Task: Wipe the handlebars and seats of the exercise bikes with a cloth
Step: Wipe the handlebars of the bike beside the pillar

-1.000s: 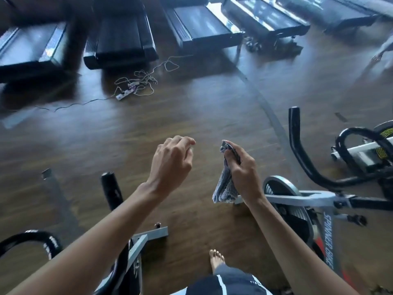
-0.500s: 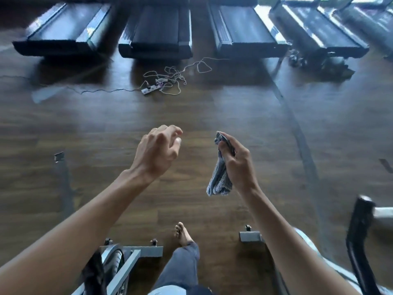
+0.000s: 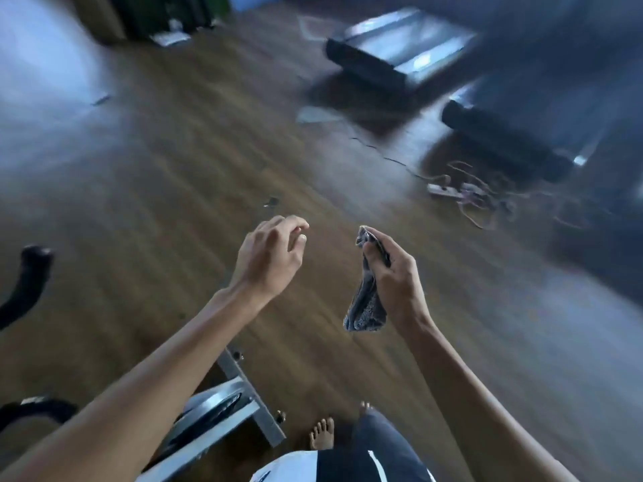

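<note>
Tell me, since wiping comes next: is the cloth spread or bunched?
Bunched: the cloth hangs crumpled from the right hand, pinched at its top.

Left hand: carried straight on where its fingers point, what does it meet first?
Probably the top of the grey terry cloth pinched in the right hand; the left hand, fingers curled, aims across an open gap at it. Depth is unclear, so it might miss.

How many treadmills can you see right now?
2: the far treadmill at top centre, the near treadmill lower right by the cables; more may hide in the dark blur.
</note>
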The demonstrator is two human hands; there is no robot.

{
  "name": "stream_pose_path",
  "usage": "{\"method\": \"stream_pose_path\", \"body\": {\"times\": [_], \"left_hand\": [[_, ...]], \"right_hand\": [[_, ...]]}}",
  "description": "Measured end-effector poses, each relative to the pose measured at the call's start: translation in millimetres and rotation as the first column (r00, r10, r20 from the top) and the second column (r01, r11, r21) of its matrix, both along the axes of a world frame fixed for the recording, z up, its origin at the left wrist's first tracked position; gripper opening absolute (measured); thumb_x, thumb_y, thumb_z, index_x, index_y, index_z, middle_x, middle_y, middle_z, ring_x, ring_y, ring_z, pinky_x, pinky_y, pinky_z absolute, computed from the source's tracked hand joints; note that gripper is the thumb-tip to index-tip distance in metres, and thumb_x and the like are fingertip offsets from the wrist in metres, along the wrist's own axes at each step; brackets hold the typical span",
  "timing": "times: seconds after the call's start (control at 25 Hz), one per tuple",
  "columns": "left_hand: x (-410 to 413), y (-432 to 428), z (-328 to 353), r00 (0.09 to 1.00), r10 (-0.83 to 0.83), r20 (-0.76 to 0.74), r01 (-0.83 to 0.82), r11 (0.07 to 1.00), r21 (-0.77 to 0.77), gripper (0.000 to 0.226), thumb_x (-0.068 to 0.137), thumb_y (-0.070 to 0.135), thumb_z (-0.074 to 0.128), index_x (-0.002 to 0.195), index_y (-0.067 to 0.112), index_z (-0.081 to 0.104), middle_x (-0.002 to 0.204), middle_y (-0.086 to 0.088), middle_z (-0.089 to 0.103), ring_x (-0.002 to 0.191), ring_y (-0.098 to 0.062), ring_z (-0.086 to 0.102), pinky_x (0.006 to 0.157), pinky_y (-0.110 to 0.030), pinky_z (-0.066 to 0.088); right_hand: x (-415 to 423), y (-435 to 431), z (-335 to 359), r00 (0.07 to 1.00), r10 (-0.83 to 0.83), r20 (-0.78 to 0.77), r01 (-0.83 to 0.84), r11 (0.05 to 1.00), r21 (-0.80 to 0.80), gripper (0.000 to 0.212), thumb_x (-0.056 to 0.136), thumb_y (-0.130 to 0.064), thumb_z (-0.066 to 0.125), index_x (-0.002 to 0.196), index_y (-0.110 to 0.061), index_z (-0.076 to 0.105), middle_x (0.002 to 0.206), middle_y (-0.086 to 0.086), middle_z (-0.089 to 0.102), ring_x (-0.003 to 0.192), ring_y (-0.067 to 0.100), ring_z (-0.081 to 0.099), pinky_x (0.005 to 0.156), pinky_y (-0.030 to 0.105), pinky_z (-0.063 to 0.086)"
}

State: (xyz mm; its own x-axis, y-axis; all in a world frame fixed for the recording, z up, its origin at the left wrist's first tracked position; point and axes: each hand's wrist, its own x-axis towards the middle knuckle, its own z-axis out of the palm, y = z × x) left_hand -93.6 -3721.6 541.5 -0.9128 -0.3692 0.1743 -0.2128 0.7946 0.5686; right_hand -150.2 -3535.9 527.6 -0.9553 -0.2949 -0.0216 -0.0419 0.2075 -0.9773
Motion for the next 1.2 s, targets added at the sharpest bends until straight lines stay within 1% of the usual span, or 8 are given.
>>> {"method": "stream_pose_path", "body": {"times": [0.16, 0.24, 0.32, 0.52, 0.76, 1.0, 1.12, 1.2], "left_hand": [[21.5, -66.2, -6.7, 0.931, 0.366, 0.002, -0.366, 0.93, -0.012, 0.019, 0.093, 0.018, 0.06, 0.11, 0.021, 0.069, 0.105, 0.001, 0.069, 0.103, -0.021, 0.062, 0.088, -0.037, 0.049], [34.5, -88.2, -8.7, 0.855, 0.519, -0.004, -0.519, 0.855, -0.023, 0.019, 0.092, 0.018, 0.061, 0.109, 0.02, 0.069, 0.104, 0.001, 0.07, 0.1, -0.022, 0.063, 0.085, -0.038, 0.051], [45.0, -102.0, -8.9, 0.765, 0.644, -0.003, -0.644, 0.765, -0.028, 0.019, 0.092, 0.017, 0.061, 0.109, 0.018, 0.07, 0.104, 0.001, 0.07, 0.098, -0.022, 0.065, 0.085, -0.039, 0.053], [71.3, -94.3, 0.5, 0.424, 0.906, 0.019, -0.906, 0.424, -0.009, 0.022, 0.092, 0.019, 0.056, 0.111, 0.018, 0.068, 0.103, -0.001, 0.069, 0.095, -0.023, 0.064, 0.085, -0.044, 0.054], [113.7, -27.9, 12.1, -0.027, 1.0, 0.007, -1.0, -0.027, 0.002, 0.026, 0.094, 0.024, 0.052, 0.114, 0.018, 0.068, 0.109, 0.001, 0.07, 0.1, -0.019, 0.064, 0.088, -0.041, 0.053], [154.3, 70.4, 25.8, -0.36, 0.932, -0.045, -0.932, -0.362, -0.034, 0.028, 0.093, 0.025, 0.051, 0.114, 0.019, 0.068, 0.109, 0.002, 0.069, 0.102, -0.019, 0.062, 0.09, -0.044, 0.05], [169.1, 116.7, 22.4, -0.54, 0.833, -0.117, -0.833, -0.549, -0.067, 0.021, 0.094, 0.021, 0.054, 0.112, 0.019, 0.067, 0.11, 0.003, 0.067, 0.105, -0.017, 0.06, 0.093, -0.043, 0.048], [175.6, 143.1, 14.1, -0.679, 0.72, -0.147, -0.721, -0.691, -0.054, 0.023, 0.098, 0.025, 0.051, 0.116, 0.02, 0.065, 0.115, 0.004, 0.065, 0.109, -0.016, 0.057, 0.096, -0.04, 0.045]], "right_hand": [[-40.5, -98.0, -11.7, 0.943, 0.332, 0.016, -0.332, 0.943, 0.003, 0.025, 0.101, -0.018, 0.057, 0.121, -0.025, 0.069, 0.101, -0.012, 0.071, 0.089, -0.002, 0.061, 0.089, 0.023, 0.048], [-52.9, -146.6, -16.8, 0.86, 0.509, 0.024, -0.509, 0.861, -0.016, 0.025, 0.1, -0.018, 0.058, 0.12, -0.029, 0.069, 0.099, -0.014, 0.071, 0.088, 0.0, 0.061, 0.089, 0.027, 0.049], [-59.5, -188.3, -18.4, 0.729, 0.683, 0.04, -0.681, 0.731, -0.047, 0.025, 0.101, -0.018, 0.058, 0.117, -0.032, 0.068, 0.099, -0.015, 0.07, 0.088, -0.001, 0.061, 0.088, 0.027, 0.049], [-49.1, -259.6, -11.0, 0.261, 0.964, 0.048, -0.964, 0.263, -0.044, 0.025, 0.101, -0.013, 0.057, 0.12, -0.027, 0.066, 0.108, -0.011, 0.07, 0.093, -0.011, 0.061, 0.083, 0.009, 0.045], [13.7, -275.5, -12.0, -0.238, 0.97, 0.051, -0.971, -0.236, -0.038, 0.027, 0.102, -0.017, 0.054, 0.127, -0.017, 0.066, 0.102, -0.012, 0.07, 0.088, -0.004, 0.061, 0.077, 0.014, 0.047], [99.6, -226.7, -8.0, -0.549, 0.836, 0.018, -0.832, -0.544, -0.106, 0.024, 0.102, -0.013, 0.053, 0.119, -0.022, 0.068, 0.075, -0.011, 0.062, 0.065, 0.002, 0.052, 0.063, 0.017, 0.044], [135.5, -195.9, -16.6, -0.681, 0.732, 0.008, -0.732, -0.68, -0.052, 0.024, 0.103, -0.019, 0.053, 0.123, -0.021, 0.066, 0.101, -0.012, 0.071, 0.092, -0.001, 0.064, 0.084, 0.024, 0.051], [151.4, -176.7, -24.4, -0.733, 0.68, -0.033, -0.678, -0.733, -0.055, 0.029, 0.104, -0.019, 0.051, 0.131, -0.019, 0.062, 0.123, -0.006, 0.068, 0.116, 0.001, 0.061, 0.102, 0.026, 0.049]]}}
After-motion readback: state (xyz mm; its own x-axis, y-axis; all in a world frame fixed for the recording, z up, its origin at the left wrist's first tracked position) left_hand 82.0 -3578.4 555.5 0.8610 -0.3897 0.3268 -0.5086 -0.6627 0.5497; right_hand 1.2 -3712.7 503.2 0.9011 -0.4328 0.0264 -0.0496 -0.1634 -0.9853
